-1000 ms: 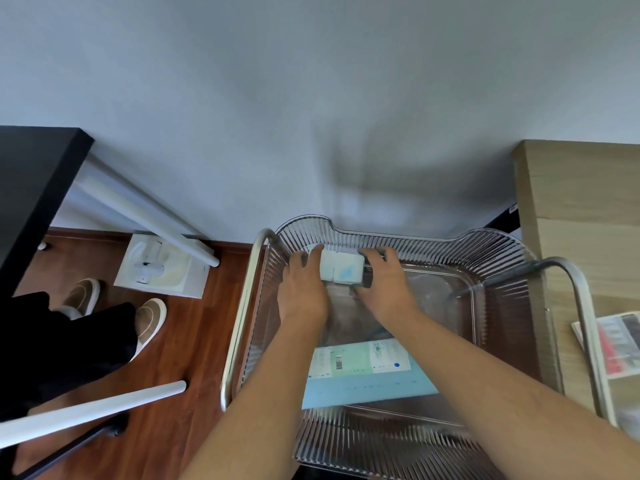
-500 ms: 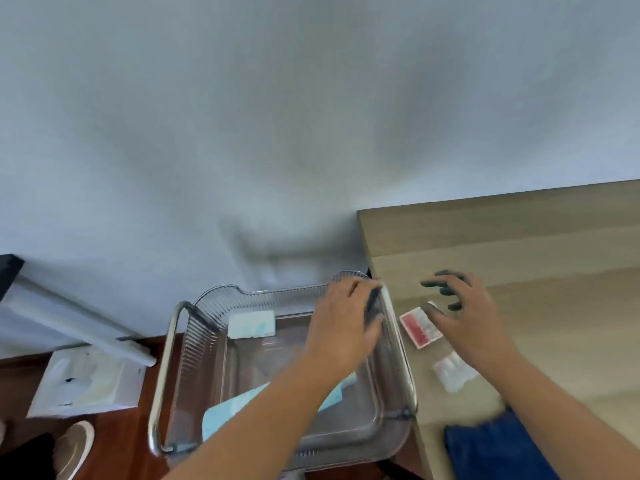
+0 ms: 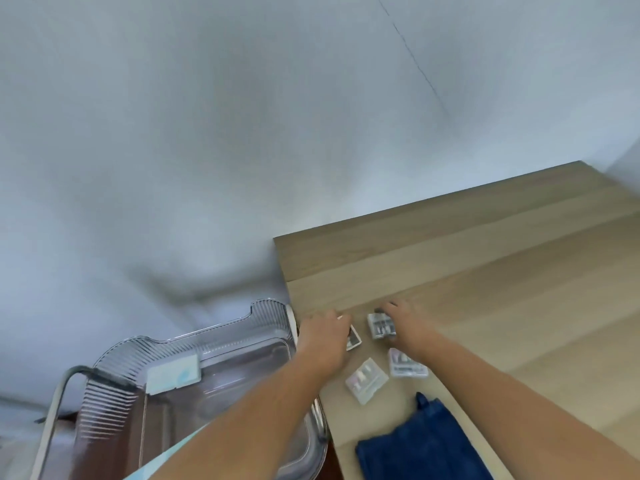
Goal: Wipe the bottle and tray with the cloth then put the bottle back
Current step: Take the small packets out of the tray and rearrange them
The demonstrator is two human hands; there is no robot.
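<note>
Left hand fingers bent over a small packet on the desk. Right hand fingers touch a second packet. Blurred, so cannot tell either grip. Cloth lies nearer than the fingers, tray to their left.

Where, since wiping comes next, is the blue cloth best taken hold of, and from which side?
Probably the blue cloth is best pinched at its far corner, which seems to peak up while the rest lies flat on the wooden table. Come down from above with the right hand.
</note>
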